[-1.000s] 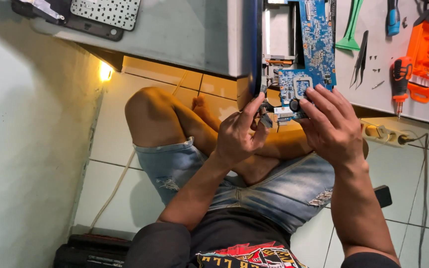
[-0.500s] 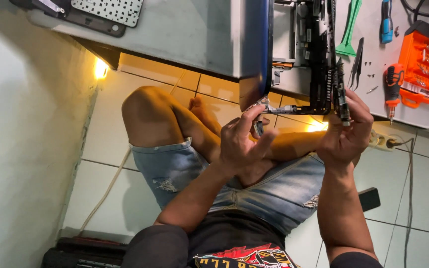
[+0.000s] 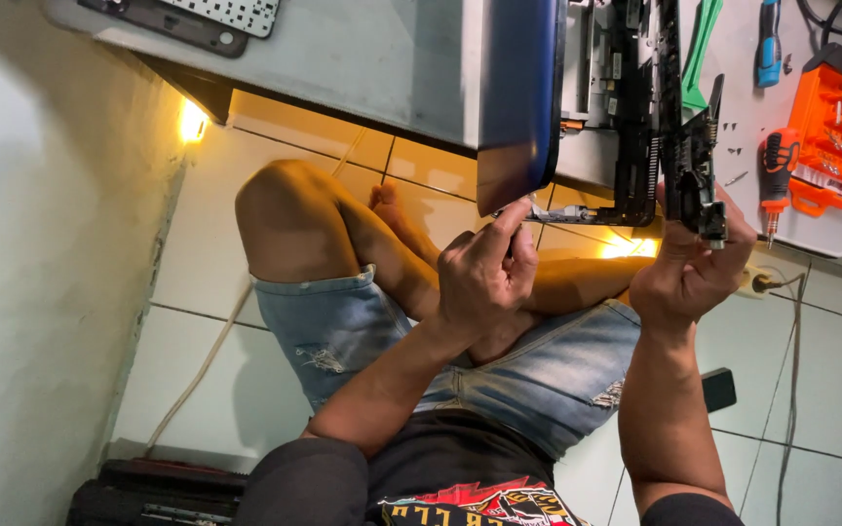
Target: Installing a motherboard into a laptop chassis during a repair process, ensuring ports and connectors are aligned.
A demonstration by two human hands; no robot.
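My right hand (image 3: 691, 278) grips the lower end of a dark circuit board (image 3: 690, 146), which stands edge-on to me beside the opened laptop chassis (image 3: 618, 117). My left hand (image 3: 484, 273) is pinched on a small cable end (image 3: 550, 209) just below the laptop's blue lid (image 3: 518, 97). The two hands are apart, a little above my crossed legs. I sit on the tiled floor, in denim shorts.
On the white table (image 3: 372, 68) lie an orange bit set (image 3: 835, 136), an orange-black screwdriver (image 3: 780, 170), a blue screwdriver (image 3: 770, 44), a green pry tool (image 3: 699, 49) and a keyboard (image 3: 216, 15). A power strip (image 3: 760, 282), black slab (image 3: 718, 390) and black bag (image 3: 158, 487) lie on the floor.
The circuit board has turned from showing its blue face to edge-on and now sits in my right hand alone. My left hand let go of it and pinches the cable.
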